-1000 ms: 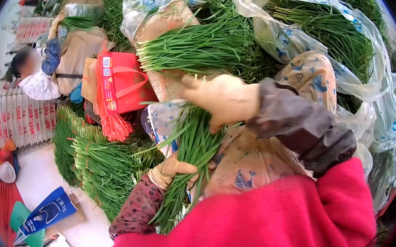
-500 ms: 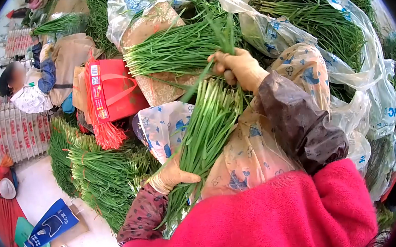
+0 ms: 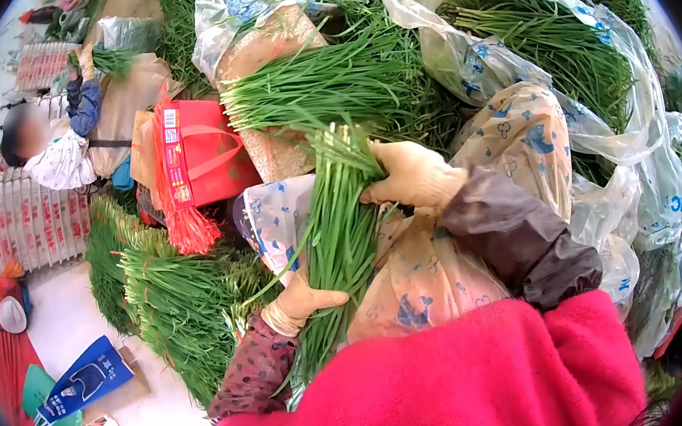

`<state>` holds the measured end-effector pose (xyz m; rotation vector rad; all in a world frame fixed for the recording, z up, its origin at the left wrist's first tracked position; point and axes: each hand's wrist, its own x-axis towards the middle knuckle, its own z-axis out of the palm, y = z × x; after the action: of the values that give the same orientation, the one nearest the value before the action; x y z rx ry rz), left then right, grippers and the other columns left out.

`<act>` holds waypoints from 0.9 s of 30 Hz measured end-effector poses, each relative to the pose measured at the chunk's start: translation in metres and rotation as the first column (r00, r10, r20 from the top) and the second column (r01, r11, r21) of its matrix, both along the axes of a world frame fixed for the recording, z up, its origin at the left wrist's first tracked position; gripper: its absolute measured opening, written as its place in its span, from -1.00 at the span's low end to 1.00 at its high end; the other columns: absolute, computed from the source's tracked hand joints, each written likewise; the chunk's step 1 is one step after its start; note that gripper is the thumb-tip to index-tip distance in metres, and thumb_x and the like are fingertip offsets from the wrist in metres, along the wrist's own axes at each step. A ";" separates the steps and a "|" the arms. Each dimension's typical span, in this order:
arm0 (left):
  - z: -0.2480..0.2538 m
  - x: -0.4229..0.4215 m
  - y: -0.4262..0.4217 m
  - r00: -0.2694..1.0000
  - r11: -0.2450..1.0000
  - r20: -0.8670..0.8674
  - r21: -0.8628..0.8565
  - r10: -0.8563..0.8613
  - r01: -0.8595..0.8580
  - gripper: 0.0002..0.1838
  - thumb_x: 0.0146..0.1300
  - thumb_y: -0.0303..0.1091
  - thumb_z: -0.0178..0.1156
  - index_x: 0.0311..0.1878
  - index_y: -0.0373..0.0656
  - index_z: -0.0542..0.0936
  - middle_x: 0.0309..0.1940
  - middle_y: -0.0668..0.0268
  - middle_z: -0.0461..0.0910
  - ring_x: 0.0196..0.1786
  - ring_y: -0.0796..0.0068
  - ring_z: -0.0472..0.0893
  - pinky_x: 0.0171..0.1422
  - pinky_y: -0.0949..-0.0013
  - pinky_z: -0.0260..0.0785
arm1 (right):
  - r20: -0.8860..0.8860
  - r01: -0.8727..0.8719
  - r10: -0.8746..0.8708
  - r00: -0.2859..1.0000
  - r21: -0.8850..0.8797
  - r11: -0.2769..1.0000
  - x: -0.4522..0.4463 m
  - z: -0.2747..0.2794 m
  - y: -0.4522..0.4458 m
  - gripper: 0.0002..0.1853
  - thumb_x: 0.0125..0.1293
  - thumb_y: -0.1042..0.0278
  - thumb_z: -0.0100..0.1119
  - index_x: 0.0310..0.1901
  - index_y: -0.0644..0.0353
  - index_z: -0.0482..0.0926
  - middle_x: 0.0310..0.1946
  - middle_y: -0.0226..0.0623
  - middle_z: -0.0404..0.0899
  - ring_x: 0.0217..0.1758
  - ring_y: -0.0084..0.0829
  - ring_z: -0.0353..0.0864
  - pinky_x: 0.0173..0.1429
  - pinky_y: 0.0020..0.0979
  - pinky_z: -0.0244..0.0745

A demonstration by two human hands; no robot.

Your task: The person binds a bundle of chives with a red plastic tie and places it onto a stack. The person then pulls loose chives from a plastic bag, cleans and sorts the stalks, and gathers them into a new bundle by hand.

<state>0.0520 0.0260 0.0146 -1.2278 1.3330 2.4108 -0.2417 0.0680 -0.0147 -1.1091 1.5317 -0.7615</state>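
A bunch of chives (image 3: 339, 213) lies slantwise over my lap, its pale cut ends pointing up and away from me. My left hand (image 3: 305, 302), in a light glove, wraps around the lower leafy part. Near the pale ends, my right hand (image 3: 418, 173), also gloved, grips the same bunch from the right side. Just beyond it, more chives (image 3: 307, 83) rest on a patterned board (image 3: 277, 157). A plastic cover with blue prints (image 3: 422, 275) lies over my legs.
A red bag (image 3: 214, 151) with red ties (image 3: 198, 232) stands left of the board. Tied chive bundles (image 3: 175, 293) are heaped at lower left. Loose chives fill an open plastic bag (image 3: 636, 132) at right. Another person (image 3: 61, 155) sits at upper left, holding greens.
My right hand has come down and left from above the bunch, where it held a few leaves, onto its upper part. The bunch stands straighter. My left hand keeps its hold.
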 end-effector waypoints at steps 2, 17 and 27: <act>0.003 -0.002 0.001 1.000 0.999 0.014 -0.046 0.004 -0.004 -0.13 -0.06 -0.50 0.47 0.39 -0.16 0.33 0.24 0.31 0.46 0.28 0.41 0.43 0.42 0.25 0.22 | 0.085 -0.010 0.002 0.996 0.089 0.996 0.005 -0.013 -0.005 -0.55 0.13 0.16 0.34 0.04 0.19 0.60 -0.34 -0.20 0.68 -0.24 -0.28 0.66 -0.08 -0.30 0.52; 0.004 0.001 -0.004 0.998 0.990 -0.027 0.129 0.062 -0.058 -0.03 -0.12 -0.51 0.48 0.45 -0.14 0.26 0.30 0.28 0.43 0.35 0.38 0.39 0.48 0.27 0.15 | -0.729 0.040 0.257 0.635 0.364 0.931 -0.085 -0.079 0.010 -0.55 0.14 0.23 0.27 0.04 0.27 0.55 -0.22 0.04 0.66 -0.08 -0.01 0.66 -0.02 -0.15 0.55; 0.014 -0.031 -0.005 0.997 0.994 0.032 0.087 0.066 -0.068 -0.11 -0.17 -0.57 0.40 0.36 -0.17 0.32 0.12 0.33 0.51 0.19 0.42 0.50 0.35 0.30 0.29 | -0.571 -0.424 0.159 0.805 -0.367 0.828 0.048 0.027 -0.018 -0.81 0.08 0.20 0.28 -0.25 -0.01 0.65 -0.27 -0.34 0.60 -0.18 -0.22 0.67 -0.13 -0.19 0.60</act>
<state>0.0212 0.0213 0.0289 -1.2992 1.1820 2.4577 -0.1940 0.0505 0.0124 -2.0245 1.5714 -0.6605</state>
